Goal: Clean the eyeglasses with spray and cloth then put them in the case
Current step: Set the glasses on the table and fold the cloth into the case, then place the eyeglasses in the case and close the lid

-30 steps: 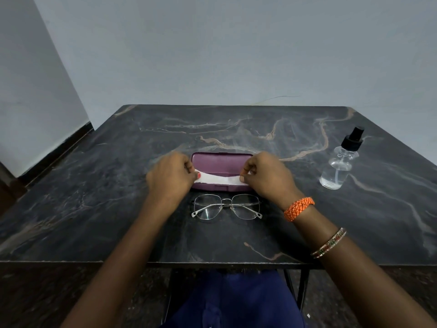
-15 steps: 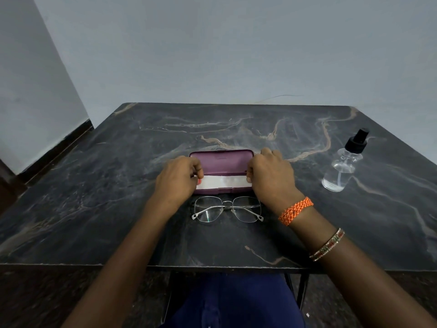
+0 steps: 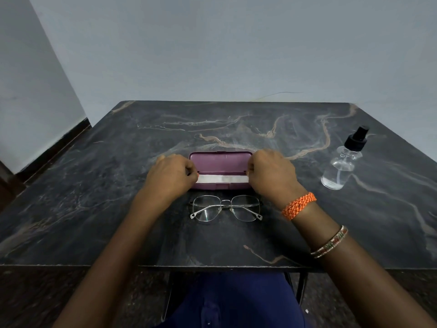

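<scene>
Case: we see the purple case (image 3: 220,163) open on the table (image 3: 94,185), long axis left to right, holding a white cloth (image 3: 222,178).
Bottle: spray bottle (image 3: 340,165) upright at right, a little clear liquid inside.
Glasses: eyeglasses (image 3: 225,207) just before the case, folded, lying crosswise.
Fingers: our left hand (image 3: 171,177) and right hand (image 3: 272,176) pinch the cloth's ends.

Dark marble table (image 3: 236,119); pale blue-grey walls (image 3: 212,48); dark skirting (image 3: 54,147) at left.
</scene>
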